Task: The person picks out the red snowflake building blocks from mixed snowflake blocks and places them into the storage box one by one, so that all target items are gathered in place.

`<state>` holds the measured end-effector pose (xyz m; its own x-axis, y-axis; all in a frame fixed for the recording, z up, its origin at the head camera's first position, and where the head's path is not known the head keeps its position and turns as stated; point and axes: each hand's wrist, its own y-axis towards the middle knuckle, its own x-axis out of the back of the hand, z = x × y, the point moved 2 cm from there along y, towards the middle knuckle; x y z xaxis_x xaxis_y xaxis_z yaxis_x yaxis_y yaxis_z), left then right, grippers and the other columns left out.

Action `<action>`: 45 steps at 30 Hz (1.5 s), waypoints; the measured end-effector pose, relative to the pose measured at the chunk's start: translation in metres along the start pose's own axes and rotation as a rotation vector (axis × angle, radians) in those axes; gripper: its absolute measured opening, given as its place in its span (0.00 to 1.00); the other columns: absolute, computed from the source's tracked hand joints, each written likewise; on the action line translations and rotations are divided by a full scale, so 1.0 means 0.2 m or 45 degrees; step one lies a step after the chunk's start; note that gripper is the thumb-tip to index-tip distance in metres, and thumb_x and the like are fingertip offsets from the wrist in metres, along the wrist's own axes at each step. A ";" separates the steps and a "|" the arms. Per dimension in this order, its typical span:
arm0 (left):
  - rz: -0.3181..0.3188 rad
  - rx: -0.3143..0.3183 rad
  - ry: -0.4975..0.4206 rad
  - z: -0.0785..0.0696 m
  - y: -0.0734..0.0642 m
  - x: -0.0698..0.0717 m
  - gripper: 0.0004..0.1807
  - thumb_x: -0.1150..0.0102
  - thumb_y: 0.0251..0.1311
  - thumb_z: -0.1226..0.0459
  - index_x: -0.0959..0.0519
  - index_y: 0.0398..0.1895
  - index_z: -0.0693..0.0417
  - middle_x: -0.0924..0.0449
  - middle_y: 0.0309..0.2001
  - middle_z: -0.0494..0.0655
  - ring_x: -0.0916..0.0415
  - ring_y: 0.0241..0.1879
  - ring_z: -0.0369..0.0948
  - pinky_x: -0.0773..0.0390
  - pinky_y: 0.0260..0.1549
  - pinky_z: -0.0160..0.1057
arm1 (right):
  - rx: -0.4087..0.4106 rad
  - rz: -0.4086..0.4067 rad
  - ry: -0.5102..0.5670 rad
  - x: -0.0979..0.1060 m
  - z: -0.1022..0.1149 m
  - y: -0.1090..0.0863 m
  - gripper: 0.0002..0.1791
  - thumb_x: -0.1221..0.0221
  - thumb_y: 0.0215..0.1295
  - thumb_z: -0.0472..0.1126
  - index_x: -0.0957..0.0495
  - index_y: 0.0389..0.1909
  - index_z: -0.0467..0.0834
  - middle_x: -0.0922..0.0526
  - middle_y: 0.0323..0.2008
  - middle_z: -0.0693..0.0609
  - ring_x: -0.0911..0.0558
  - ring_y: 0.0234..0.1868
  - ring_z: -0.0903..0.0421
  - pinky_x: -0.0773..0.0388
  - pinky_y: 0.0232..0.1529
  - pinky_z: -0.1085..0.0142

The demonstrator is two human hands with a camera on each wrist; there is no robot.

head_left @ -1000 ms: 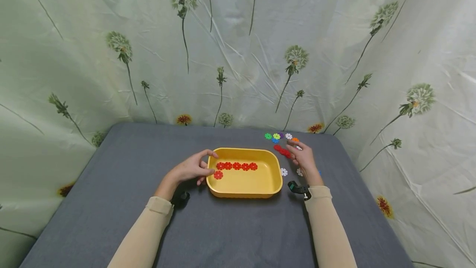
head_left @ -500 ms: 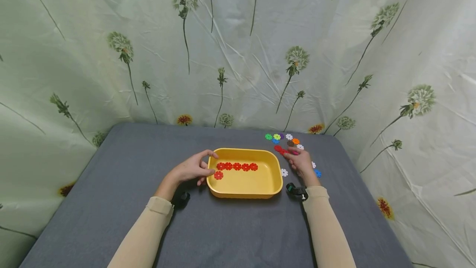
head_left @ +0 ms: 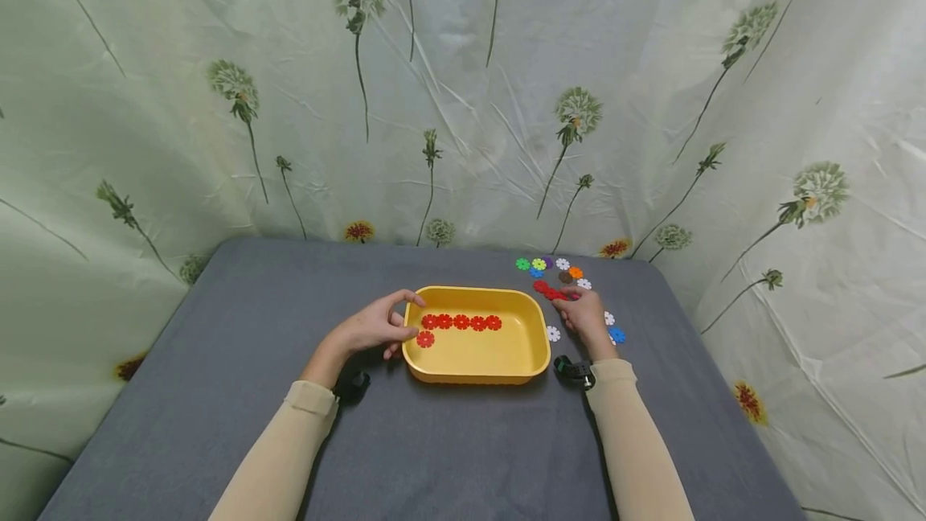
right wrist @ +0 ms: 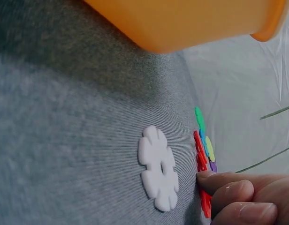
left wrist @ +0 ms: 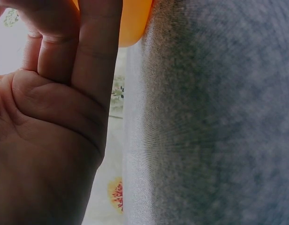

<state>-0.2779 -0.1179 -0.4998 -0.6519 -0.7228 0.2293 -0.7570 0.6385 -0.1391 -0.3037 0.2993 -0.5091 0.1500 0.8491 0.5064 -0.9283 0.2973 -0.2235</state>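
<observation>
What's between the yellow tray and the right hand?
A white flower-shaped piece lies on the grey cloth between the yellow tray and the right hand; head and right wrist views show it.

A yellow tray (head_left: pixel 476 379) is being carried by the grey table (head_left: pixel 448 453), and a white flower-shaped piece (head_left: pixel 553 334) is being supported just right of it. At far right, red pieces (head_left: pixel 541 286), a green piece (head_left: pixel 522 264) and an orange piece (head_left: pixel 575 272) are being borne.
</observation>
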 end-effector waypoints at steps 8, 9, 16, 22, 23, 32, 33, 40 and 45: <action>-0.003 -0.004 0.016 0.00 0.01 0.01 0.31 0.36 0.71 0.63 0.36 0.71 0.59 0.24 0.17 0.42 0.26 0.15 0.39 0.17 0.22 0.38 | -0.012 -0.040 -0.052 0.01 0.00 0.00 0.24 0.32 0.71 0.40 0.22 0.64 0.39 0.26 0.16 0.57 0.31 0.13 0.64 0.33 0.16 0.74; -0.003 -0.003 0.017 0.00 0.01 0.00 0.31 0.35 0.71 0.63 0.36 0.71 0.59 0.24 0.17 0.42 0.26 0.15 0.39 0.17 0.22 0.38 | -0.013 -0.043 -0.058 0.01 0.00 -0.01 0.24 0.32 0.70 0.40 0.22 0.64 0.39 0.26 0.15 0.57 0.31 0.13 0.63 0.33 0.16 0.74; 0.001 -0.006 0.013 0.01 0.00 0.00 0.31 0.36 0.71 0.63 0.36 0.71 0.59 0.24 0.16 0.42 0.26 0.14 0.39 0.17 0.23 0.38 | 0.055 -0.043 -0.043 0.04 0.04 -0.06 0.25 0.32 0.69 0.40 0.22 0.64 0.38 0.27 0.13 0.56 0.32 0.10 0.62 0.34 0.14 0.72; 0.002 -0.013 0.015 0.01 0.00 0.00 0.31 0.36 0.71 0.64 0.37 0.71 0.60 0.24 0.16 0.42 0.26 0.15 0.39 0.17 0.23 0.38 | 0.135 -0.051 -0.014 0.05 0.11 -0.12 0.25 0.31 0.69 0.43 0.21 0.64 0.39 0.29 0.11 0.57 0.34 0.09 0.62 0.36 0.14 0.71; 0.001 -0.013 0.016 0.01 0.00 0.00 0.31 0.36 0.71 0.64 0.37 0.71 0.60 0.24 0.16 0.42 0.26 0.15 0.39 0.17 0.23 0.38 | 0.138 -0.049 -0.004 0.05 0.13 -0.13 0.25 0.31 0.69 0.43 0.21 0.64 0.39 0.28 0.12 0.56 0.34 0.09 0.62 0.36 0.14 0.71; -0.006 0.005 0.014 0.00 0.00 0.00 0.31 0.36 0.70 0.63 0.36 0.72 0.59 0.24 0.17 0.42 0.26 0.15 0.39 0.17 0.23 0.38 | 0.220 -0.011 0.052 0.01 0.29 -0.25 0.24 0.30 0.68 0.44 0.19 0.63 0.43 0.22 0.15 0.55 0.34 0.10 0.60 0.35 0.15 0.71; -0.006 0.005 0.014 0.00 0.00 0.00 0.31 0.36 0.70 0.63 0.36 0.72 0.59 0.24 0.17 0.42 0.26 0.15 0.39 0.17 0.23 0.38 | 0.238 -0.011 0.054 0.00 0.30 -0.27 0.23 0.30 0.68 0.44 0.18 0.62 0.43 0.22 0.15 0.55 0.34 0.10 0.60 0.34 0.15 0.71; -0.004 -0.002 0.018 0.00 0.00 0.00 0.30 0.36 0.70 0.63 0.36 0.71 0.58 0.24 0.17 0.42 0.26 0.15 0.39 0.18 0.22 0.38 | 0.293 0.012 0.030 -0.08 0.40 -0.36 0.22 0.30 0.69 0.44 0.19 0.62 0.44 0.29 0.14 0.52 0.35 0.11 0.58 0.34 0.15 0.70; 0.002 -0.011 0.007 0.00 0.00 0.00 0.31 0.36 0.70 0.63 0.37 0.71 0.60 0.23 0.17 0.42 0.26 0.15 0.38 0.19 0.21 0.37 | 0.368 0.060 0.003 -0.15 0.45 -0.42 0.21 0.29 0.69 0.45 0.18 0.60 0.45 0.30 0.12 0.55 0.36 0.10 0.58 0.37 0.14 0.69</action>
<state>-0.2772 -0.1182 -0.4997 -0.6528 -0.7204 0.2341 -0.7554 0.6420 -0.1310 -0.2618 0.2092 -0.4300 0.1047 0.8601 0.4993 -0.9927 0.1208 0.0001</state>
